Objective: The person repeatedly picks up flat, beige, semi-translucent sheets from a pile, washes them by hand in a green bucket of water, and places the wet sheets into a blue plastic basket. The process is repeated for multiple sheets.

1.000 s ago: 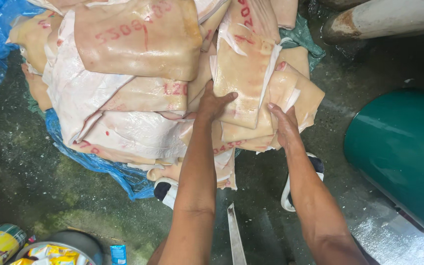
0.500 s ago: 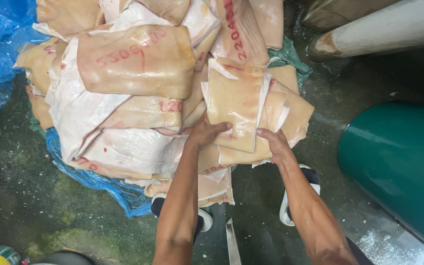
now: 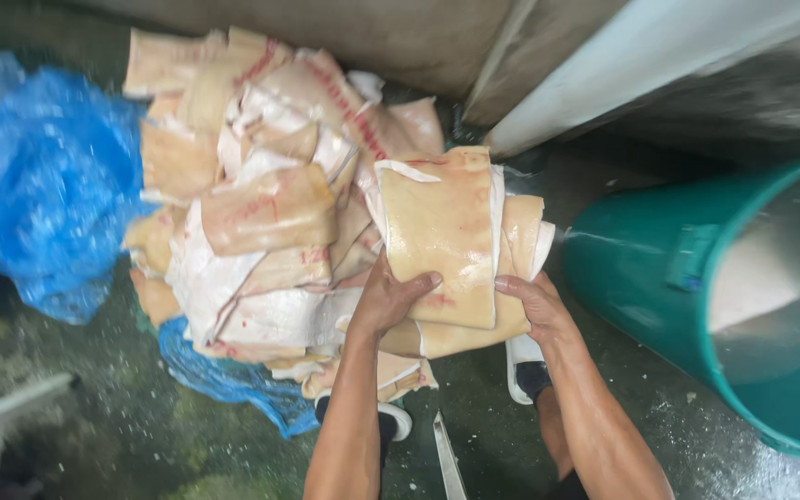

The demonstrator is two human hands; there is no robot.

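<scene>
A: Item one, the grip?
B: Left hand [image 3: 391, 301] and right hand [image 3: 534, 306], both clamped on the lower edge of a folded slab of pale pork skin and fat [image 3: 442, 241], centre of frame. Left thumb lies over the face of the slab; right fingers curl around its lower right corner. The slab is tilted up, its lower part apparently resting against the heap.

A: Item two, surroundings?
B: Heap of similar slabs [image 3: 261, 222], centre left, some with red stamp marks, lying on blue plastic sheeting [image 3: 233, 384]. Blue plastic bag [image 3: 48, 194], left edge. Green tub [image 3: 659, 278], right, mouth tipped toward the camera, whitish contents inside. White sandals [image 3: 520, 366] on wet concrete floor [image 3: 94, 435], bottom centre.

A: Item three, progress?
B: Judged only: one slab in hand, raised from the heap, which lies between bag and tub. Most of the heap is untouched, so the bulk of the handling appears left.

A: Item four, not catalogued?
B: Tub contents blurred; cannot tell what they are. Tub cut off at right edge. Pale bar or leg at lower left unidentifiable. Slab layers under the hands hidden. Whole frame motion-blurred.
</scene>
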